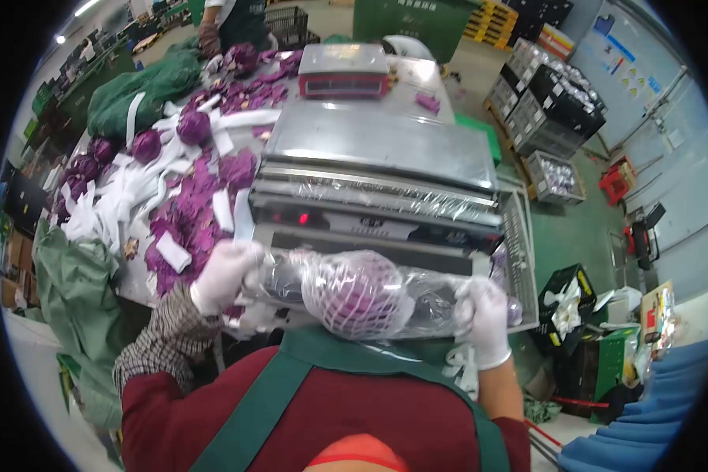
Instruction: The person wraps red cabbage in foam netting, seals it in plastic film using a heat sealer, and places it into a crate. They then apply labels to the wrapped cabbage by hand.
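Close to my body, a purple cabbage in white foam netting lies under clear plastic film. My left hand, in a white glove, is closed on the film's left end. The gloved right hand grips the film's right end. Between my hands the film is stretched over the cabbage, just in front of the metal wrapping machine, whose red light is lit.
Purple leaves, white foam nets and whole cabbages cover the table's left side. A scale stands behind the machine. Another person is at the far side. Crates are stacked at right.
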{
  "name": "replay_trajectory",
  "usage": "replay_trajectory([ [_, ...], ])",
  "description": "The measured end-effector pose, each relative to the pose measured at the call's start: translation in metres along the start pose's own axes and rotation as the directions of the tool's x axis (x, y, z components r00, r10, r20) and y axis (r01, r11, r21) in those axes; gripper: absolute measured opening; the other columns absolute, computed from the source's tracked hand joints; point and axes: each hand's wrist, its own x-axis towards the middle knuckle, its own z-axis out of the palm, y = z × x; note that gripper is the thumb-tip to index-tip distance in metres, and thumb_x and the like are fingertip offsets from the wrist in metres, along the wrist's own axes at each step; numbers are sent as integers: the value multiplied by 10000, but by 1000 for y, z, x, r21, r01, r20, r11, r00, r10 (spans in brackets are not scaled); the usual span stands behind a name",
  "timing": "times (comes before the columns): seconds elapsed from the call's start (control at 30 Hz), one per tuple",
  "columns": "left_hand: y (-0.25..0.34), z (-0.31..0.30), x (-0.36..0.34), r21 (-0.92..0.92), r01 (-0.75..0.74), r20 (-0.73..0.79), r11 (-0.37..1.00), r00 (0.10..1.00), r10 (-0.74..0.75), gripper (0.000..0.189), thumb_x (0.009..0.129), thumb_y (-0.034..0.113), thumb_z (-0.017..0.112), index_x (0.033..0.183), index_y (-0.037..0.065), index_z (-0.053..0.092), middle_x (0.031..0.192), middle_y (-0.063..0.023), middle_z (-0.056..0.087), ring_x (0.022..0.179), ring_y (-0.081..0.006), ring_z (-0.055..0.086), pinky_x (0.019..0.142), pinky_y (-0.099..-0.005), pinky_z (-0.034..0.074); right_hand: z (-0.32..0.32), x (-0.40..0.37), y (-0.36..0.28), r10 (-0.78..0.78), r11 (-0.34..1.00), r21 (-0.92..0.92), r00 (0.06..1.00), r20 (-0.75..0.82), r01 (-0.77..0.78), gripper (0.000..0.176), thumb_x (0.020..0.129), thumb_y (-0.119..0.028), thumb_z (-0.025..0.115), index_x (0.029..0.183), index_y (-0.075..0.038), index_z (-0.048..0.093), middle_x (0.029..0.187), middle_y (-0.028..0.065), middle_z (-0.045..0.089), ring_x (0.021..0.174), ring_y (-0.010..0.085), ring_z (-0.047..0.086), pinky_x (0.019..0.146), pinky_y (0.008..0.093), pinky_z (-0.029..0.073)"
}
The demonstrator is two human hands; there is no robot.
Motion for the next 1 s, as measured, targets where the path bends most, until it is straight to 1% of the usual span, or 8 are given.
replay_trajectory([
  [0.23, -82, -21, -40, -32, 457, -76, 889, 886, -458, 227, 857, 189, 541, 709, 31, 609, 548, 8, 504, 413, -67, 417, 374, -207, 302, -67, -35, 128, 495, 760, 402, 855, 153, -511, 145, 848, -116, 468, 738, -61, 544, 448, 24, 414, 338, 130, 390, 322, 271, 295],
  [0.3, -133, 3, -34, 187, 313, -117, 931, 948, -295, 247, 861, 199, 545, 762, -11, 627, 633, -18, 562, 556, -89, 514, 501, -235, 410, -30, -36, 152, 202, 609, -793, 970, 134, -17, 128, 796, -115, 521, 868, -53, 607, 732, 95, 607, 685, 218, 604, 615, 293, 484],
  [0.47, -133, 98, -5, -112, 255, 208, 960, 951, -229, 278, 881, 252, 543, 932, -11, 618, 831, -114, 628, 742, -160, 578, 705, -313, 461, 40, -25, 178, 113, 850, -522, 945, 308, 69, 279, 878, -241, 484, 1071, -71, 592, 1000, 97, 620, 908, 192, 593, 794, 302, 474],
  [0.57, -58, 120, 31, 637, -166, 500, 753, 832, -239, 312, 894, 264, 514, 1019, -12, 586, 930, -140, 611, 819, -191, 579, 754, -318, 457, 42, -28, 149, -6, 367, -840, 903, 429, 401, 281, 848, -170, 543, 1108, -64, 554, 1131, 64, 569, 1066, 152, 527, 893, 270, 442],
  [0.63, -44, 134, 31, 806, -485, 587, 339, 723, -364, 342, 903, 273, 494, 1077, -13, 564, 996, -157, 600, 870, -211, 579, 787, -322, 454, 54, -37, 113, 205, 965, 102, 937, 284, -242, 242, 881, -134, 507, 1106, -55, 551, 1123, 40, 561, 1052, 125, 519, 898, 270, 441],
  [0.7, -64, 149, 16, 257, -793, 416, 552, 606, 678, 456, 914, 302, 454, 1234, -22, 453, 1222, -192, 484, 1089, -278, 500, 906, -343, 405, 69, -41, 72, 260, 686, 520, 839, 477, -508, 193, 944, -244, 436, 950, -86, 547, 849, -6, 560, 821, 76, 542, 747, 262, 458],
  [0.9, -8, 185, -9, -333, 491, 845, 805, 535, 24, 821, 863, 629, 253, 1341, -36, 293, 1324, -173, 414, 1208, -267, 412, 1037, -387, 297, 17, -67, 62, 250, 916, 238, 923, 292, -324, 315, 942, -210, 438, 1213, -52, 456, 1100, 60, 565, 1010, 156, 546, 917, 276, 415],
  [1.0, -88, 187, 24, -281, 236, 752, 930, 656, 61, 694, 907, 532, 292, 1329, -19, 330, 1352, -156, 375, 1233, -280, 383, 1039, -403, 297, -71, -71, 83, -108, 953, 299, 969, 221, 38, 725, 787, -328, 636, 1341, -15, 288, 1281, 145, 437, 1172, 227, 443, 968, 339, 372],
])
